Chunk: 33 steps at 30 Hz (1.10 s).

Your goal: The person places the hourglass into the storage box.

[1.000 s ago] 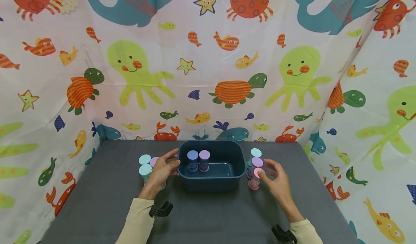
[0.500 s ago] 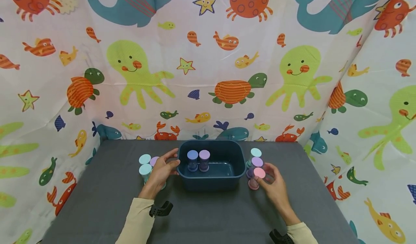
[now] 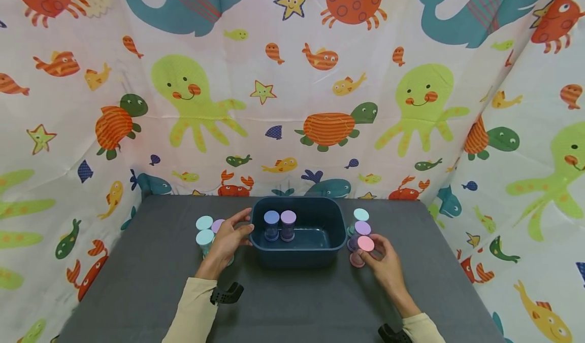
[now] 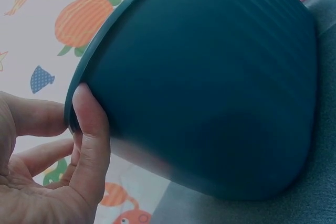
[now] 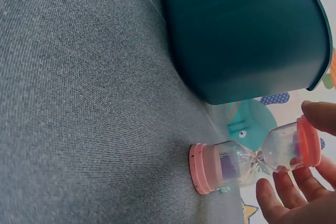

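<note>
My left hand (image 3: pixel 228 239) pinches the rim of the dark teal bin (image 3: pixel 299 260) at its left end; thumb and finger straddle that rim in the left wrist view. Inside the bin's left part stand a blue-capped sand timer (image 3: pixel 271 217) and a purple-capped sand timer (image 3: pixel 288 217). Right of the bin, my right hand (image 3: pixel 387 264) holds a pink sand timer (image 3: pixel 365 243) by its upper end. In the right wrist view, the thumb lies at its pink top cap and the fingers curl beside the upper glass bulb. Its pink base (image 5: pixel 199 169) is close to the grey cloth.
Behind the pink timer stand a purple-capped timer (image 3: pixel 362 227) and a mint-capped timer (image 3: pixel 361 214). Left of the bin, partly hidden by my left hand, is a group with mint caps (image 3: pixel 205 238) and a purple cap (image 3: pixel 217 226). A sea-animal curtain (image 3: pixel 256 145) hangs behind the table.
My right hand has closed in on the pink timer, the thumb moving off the cap's face to its near side. The left hand keeps its place on the bin's rim.
</note>
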Each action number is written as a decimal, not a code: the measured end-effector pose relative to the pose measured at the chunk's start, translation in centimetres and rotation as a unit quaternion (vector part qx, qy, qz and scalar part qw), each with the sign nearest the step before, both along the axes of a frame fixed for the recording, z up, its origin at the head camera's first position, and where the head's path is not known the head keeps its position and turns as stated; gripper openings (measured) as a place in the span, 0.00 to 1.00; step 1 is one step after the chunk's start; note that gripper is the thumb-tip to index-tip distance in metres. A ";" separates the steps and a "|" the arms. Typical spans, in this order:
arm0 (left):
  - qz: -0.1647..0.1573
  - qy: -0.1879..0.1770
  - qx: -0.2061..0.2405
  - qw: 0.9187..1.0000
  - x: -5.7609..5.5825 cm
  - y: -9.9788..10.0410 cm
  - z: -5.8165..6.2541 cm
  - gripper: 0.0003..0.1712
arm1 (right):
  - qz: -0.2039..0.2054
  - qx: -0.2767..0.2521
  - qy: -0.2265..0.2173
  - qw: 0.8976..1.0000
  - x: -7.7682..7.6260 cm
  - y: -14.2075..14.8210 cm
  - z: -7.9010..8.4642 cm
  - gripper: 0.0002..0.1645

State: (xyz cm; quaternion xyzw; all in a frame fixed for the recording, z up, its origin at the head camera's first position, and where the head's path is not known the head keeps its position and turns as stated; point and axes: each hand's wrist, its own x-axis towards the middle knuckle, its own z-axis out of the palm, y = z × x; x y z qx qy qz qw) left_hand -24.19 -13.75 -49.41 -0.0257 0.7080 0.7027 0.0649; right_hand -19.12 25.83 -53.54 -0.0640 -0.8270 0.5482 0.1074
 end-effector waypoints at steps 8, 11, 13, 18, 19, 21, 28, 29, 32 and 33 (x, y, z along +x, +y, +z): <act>-0.009 -0.013 0.011 1.000 0.1 0.0 0.0 0.30 | 0.013 -0.008 -0.006 1.000 0.0 0.1 -0.2 0.34; -0.007 -0.013 0.011 1.000 0.1 -0.1 0.0 0.30 | 0.022 -0.014 -0.012 1.000 -0.1 0.1 -0.1 0.35; -0.007 -0.012 0.010 1.000 0.0 -0.1 0.0 0.30 | 0.020 -0.021 -0.015 0.999 -0.1 0.2 -0.2 0.35; -0.006 -0.011 0.011 1.000 0.0 -0.2 0.0 0.30 | 0.000 -0.013 -0.005 1.000 -0.1 0.3 -0.2 0.32; -0.006 -0.010 0.010 1.000 0.0 -0.1 0.1 0.30 | -0.002 -0.010 -0.001 1.000 -0.1 0.4 -0.1 0.32; -0.006 -0.007 0.009 1.000 -0.1 -0.1 0.1 0.30 | -0.003 -0.008 0.003 1.000 0.1 0.5 0.2 0.31; -0.007 -0.002 0.006 1.000 -0.1 -0.1 0.0 0.30 | 0.002 0.007 0.000 1.000 1.0 0.9 2.1 0.32; -0.007 -0.003 0.005 1.000 0.0 -0.1 0.0 0.30 | 0.001 0.007 0.000 1.000 1.1 1.0 2.3 0.32; -0.007 -0.003 0.005 1.000 0.0 -0.1 -0.1 0.30 | -0.001 0.010 0.004 1.000 1.4 1.2 2.8 0.31; -0.007 -0.004 0.005 1.000 0.0 -0.1 -0.1 0.30 | -0.001 0.012 0.005 1.000 1.5 1.2 2.9 0.31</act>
